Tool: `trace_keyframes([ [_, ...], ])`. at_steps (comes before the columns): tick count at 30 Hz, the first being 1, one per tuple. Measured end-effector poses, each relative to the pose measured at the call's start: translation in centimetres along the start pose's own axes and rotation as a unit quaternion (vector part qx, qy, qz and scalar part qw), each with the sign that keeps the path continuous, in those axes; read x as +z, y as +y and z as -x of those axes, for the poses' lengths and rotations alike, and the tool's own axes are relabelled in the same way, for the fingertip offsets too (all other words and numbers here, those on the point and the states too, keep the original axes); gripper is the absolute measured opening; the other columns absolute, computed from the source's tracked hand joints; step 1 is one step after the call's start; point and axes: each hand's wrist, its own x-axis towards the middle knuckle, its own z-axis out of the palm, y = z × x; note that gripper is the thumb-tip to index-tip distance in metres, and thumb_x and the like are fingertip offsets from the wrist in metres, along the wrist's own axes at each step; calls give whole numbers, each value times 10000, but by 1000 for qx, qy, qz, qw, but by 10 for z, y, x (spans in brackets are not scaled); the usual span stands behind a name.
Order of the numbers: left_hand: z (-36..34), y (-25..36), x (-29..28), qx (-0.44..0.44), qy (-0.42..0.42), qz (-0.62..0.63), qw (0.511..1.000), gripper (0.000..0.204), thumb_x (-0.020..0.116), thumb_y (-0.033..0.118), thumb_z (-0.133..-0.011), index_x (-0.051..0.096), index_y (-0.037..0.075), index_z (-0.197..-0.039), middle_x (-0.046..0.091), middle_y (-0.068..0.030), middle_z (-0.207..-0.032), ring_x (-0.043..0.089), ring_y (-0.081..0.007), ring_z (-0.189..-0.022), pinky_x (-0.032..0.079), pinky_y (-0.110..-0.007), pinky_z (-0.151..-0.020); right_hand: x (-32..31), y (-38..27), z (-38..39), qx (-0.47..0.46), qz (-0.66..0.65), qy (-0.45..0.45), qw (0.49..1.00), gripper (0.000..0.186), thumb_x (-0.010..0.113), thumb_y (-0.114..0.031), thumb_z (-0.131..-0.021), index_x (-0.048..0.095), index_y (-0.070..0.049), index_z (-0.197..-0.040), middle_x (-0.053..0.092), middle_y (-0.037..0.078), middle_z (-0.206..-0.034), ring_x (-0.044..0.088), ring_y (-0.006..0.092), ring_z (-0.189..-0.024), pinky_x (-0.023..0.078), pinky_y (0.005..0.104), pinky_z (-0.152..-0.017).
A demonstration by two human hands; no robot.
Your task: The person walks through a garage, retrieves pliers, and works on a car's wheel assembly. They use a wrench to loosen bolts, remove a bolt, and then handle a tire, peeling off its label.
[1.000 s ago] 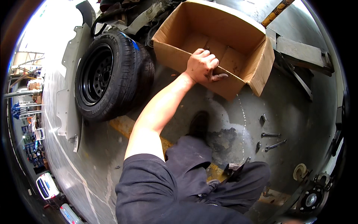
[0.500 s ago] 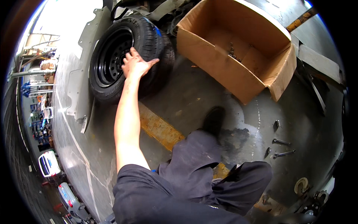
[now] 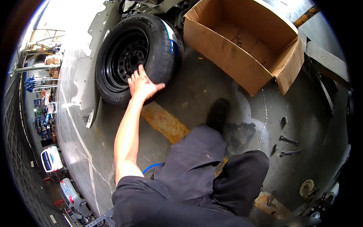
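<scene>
A black wheel with its tyre stands at the upper left, its dark steel rim facing left and up. A blue and white strip runs along its tread. My left hand reaches over the lower part of this wheel, fingers stretched out and thumb spread to the right. Its fingertips lie over the rim's lower right edge; whether they press on it I cannot tell. Nothing is in that hand. My right hand is out of view. More dark rubber shows behind the tread, mostly hidden.
A cardboard box with a few small metal parts inside stands at the upper right. Wrenches and short metal pieces lie on the floor at right. A grey metal panel is left of the wheel. A blue hose shows beside my leg.
The wheel's face has turned more toward view, and its strip shows more. My left hand has moved lower over the wheel, still spread. The view has shifted slightly.
</scene>
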Motion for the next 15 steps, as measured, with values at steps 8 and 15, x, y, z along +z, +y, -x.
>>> trace_keyframes([
  [8,16,-27,35,88,56,16,994,1248,854,558,-544,211,-33,-1437,409,-228,-1365,390,-368,-1288,310,-438,-1097,-23,-2,-29,-40,30,-32,998,376,366,-187,-972,545,116,-1105,576,314,-1141,555,442,-1072,433,482,-942],
  [15,13,-23,36,67,-7,15,998,1234,812,569,-619,143,-43,-1455,346,-229,-1431,322,-356,-1351,253,-443,-1130,-70,19,-84,-64,98,-75,990,376,365,-187,-969,548,120,-1084,580,320,-1122,557,453,-1060,439,494,-931],
])
